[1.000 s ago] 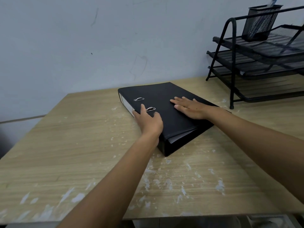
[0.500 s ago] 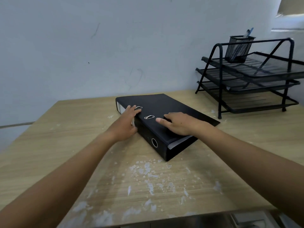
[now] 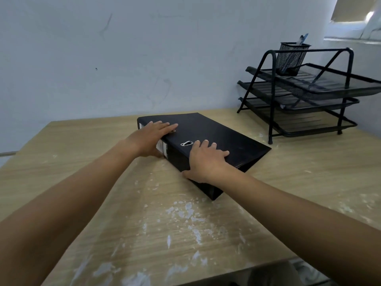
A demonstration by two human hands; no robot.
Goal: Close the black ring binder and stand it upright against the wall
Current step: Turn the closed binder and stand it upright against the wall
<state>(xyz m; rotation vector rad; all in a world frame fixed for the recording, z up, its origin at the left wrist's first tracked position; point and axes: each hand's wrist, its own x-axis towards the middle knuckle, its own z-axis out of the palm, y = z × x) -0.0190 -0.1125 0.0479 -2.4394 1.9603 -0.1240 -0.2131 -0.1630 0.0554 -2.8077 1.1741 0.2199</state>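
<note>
The black ring binder (image 3: 218,137) lies flat and closed on the wooden desk (image 3: 82,182), its spine facing me and its far end near the pale wall (image 3: 144,58). My left hand (image 3: 151,139) grips the far end of the spine, fingers spread over the top cover and thumb low by the white label. My right hand (image 3: 206,159) grips the near part of the spine, fingers on the cover beside a metal slot, thumb down on the spine's face.
A black three-tier wire tray rack (image 3: 309,93) stands at the desk's right back, with a mesh pen cup (image 3: 292,58) on its top tier. White paint flecks cover the desk near me. The desk's front edge (image 3: 237,271) runs below my arms.
My left hand has slid from the near spine to its far end. My right hand has moved from the cover's middle to the spine's near part and now grips it. The view has tilted upward.
</note>
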